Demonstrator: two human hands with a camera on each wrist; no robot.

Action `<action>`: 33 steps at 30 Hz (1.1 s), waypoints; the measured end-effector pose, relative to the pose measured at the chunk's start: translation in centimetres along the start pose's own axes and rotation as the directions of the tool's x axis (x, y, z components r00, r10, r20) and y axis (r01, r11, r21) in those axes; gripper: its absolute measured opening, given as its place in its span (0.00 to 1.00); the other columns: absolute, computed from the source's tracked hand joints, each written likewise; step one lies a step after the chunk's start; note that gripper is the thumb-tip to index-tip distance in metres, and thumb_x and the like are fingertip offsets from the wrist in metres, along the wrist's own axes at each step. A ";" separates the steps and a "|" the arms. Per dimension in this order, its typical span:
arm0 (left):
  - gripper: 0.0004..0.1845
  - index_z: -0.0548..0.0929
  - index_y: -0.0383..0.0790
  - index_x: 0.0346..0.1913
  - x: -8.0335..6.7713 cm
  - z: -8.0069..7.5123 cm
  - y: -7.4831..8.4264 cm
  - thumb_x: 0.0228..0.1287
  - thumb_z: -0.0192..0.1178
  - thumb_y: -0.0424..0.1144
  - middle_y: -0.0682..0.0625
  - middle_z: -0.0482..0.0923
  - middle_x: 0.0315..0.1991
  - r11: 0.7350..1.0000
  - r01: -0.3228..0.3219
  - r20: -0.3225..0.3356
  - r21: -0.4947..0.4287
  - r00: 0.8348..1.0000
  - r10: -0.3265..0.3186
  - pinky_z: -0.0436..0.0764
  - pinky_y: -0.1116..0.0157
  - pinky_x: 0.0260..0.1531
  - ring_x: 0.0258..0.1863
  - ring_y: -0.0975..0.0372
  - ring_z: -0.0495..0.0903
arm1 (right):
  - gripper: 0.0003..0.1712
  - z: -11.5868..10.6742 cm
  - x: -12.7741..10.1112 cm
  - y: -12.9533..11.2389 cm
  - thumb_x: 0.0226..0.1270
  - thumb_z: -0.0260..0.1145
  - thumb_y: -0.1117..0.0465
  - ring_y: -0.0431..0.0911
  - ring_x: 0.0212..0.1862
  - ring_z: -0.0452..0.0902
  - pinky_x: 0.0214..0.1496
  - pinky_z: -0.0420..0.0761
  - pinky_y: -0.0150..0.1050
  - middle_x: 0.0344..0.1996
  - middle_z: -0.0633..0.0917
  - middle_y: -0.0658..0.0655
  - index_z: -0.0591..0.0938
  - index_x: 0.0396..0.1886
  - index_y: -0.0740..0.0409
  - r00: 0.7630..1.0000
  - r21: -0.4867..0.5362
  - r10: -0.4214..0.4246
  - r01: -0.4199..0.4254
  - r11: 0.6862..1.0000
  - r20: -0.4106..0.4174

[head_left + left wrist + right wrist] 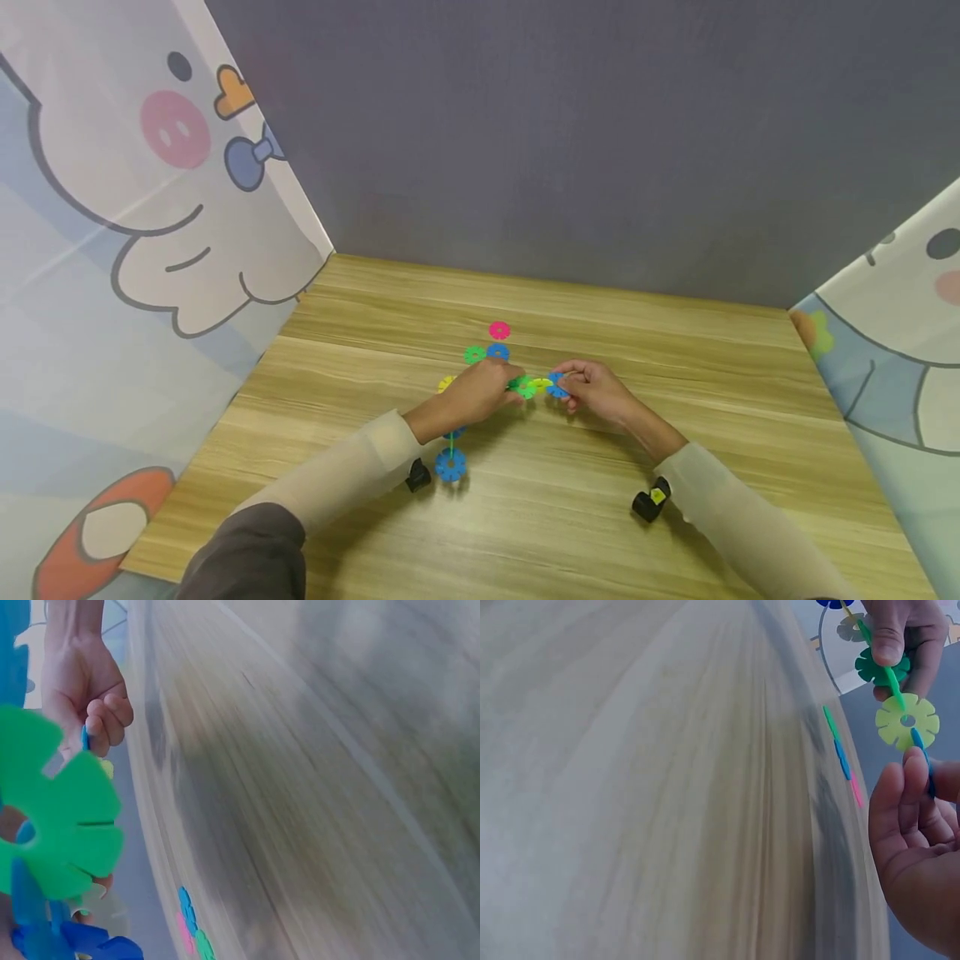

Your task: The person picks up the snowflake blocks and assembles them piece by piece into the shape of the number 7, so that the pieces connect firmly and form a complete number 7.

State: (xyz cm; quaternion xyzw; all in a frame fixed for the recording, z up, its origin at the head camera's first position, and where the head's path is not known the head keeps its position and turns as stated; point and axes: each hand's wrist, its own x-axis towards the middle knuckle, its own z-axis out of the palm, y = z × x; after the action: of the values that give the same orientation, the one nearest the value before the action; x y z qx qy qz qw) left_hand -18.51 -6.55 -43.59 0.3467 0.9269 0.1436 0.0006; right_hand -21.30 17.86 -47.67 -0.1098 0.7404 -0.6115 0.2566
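A chain of slotted plastic discs runs between both hands. My left hand (483,390) grips it by the green discs (883,669), thumb on one side and fingers on the other. My right hand (600,392) pinches a blue disc (557,385) at the chain's end, where its edge meets the slotted rim of a yellow disc (907,721). From the left hand more linked discs hang toward the near side, ending in a large blue disc (451,465). In the left wrist view a big green disc (60,802) fills the left side.
Beyond the left hand, three loose discs lie on the wood-grain table (675,358): a pink disc (499,331), a blue disc (498,352) and a green disc (475,355). A grey panel (525,150) rises behind the table, with cartoon-printed walls at both sides.
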 end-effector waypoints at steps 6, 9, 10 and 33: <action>0.15 0.82 0.40 0.43 0.0 0.1 0.1 0.59 0.65 0.46 0.54 0.82 0.32 1.000 -0.012 -0.004 0.006 1.000 0.012 0.78 0.79 0.32 0.30 0.67 0.79 | 0.18 0.2 0.1 -0.6 0.71 0.58 0.64 0.39 0.26 0.78 0.30 0.82 0.31 0.28 0.83 0.56 0.73 0.55 0.71 1.000 -0.019 -0.015 0.015 1.000 -0.004; 0.13 0.82 0.39 0.40 -0.1 0.3 0.1 0.59 0.65 0.45 0.54 0.79 0.27 1.000 -0.023 -0.012 0.010 1.000 0.023 0.75 0.80 0.28 0.26 0.69 0.74 | 0.17 0.3 0.2 -0.9 0.71 0.58 0.65 0.39 0.26 0.78 0.30 0.82 0.31 0.27 0.83 0.56 0.73 0.55 0.72 1.000 -0.026 -0.020 0.020 0.999 -0.007; 0.13 0.82 0.39 0.40 -0.1 0.3 0.1 0.59 0.65 0.46 0.54 0.78 0.26 1.000 -0.022 -0.010 0.012 1.000 0.023 0.74 0.80 0.27 0.26 0.69 0.73 | 0.17 0.4 0.3 -0.9 0.71 0.58 0.65 0.40 0.26 0.78 0.30 0.83 0.31 0.27 0.83 0.56 0.73 0.54 0.72 1.000 -0.028 -0.022 0.021 0.999 -0.009; 0.27 0.77 0.40 0.59 -0.4 -0.8 0.1 0.61 0.65 0.51 0.48 0.82 0.53 0.992 0.082 0.038 0.091 0.996 -0.086 0.79 0.55 0.57 0.59 0.53 0.78 | 0.18 1.3 0.3 0.2 0.73 0.55 0.63 0.37 0.25 0.77 0.33 0.84 0.34 0.27 0.82 0.52 0.71 0.57 0.70 1.000 0.060 -0.012 0.012 0.998 -0.003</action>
State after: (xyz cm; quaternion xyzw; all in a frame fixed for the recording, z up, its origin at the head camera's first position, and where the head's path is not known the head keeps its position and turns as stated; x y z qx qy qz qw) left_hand -18.20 -6.97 -42.88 0.3098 0.9460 0.0945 0.0105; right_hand -20.87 16.70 -48.04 -0.1058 0.7213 -0.6351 0.2552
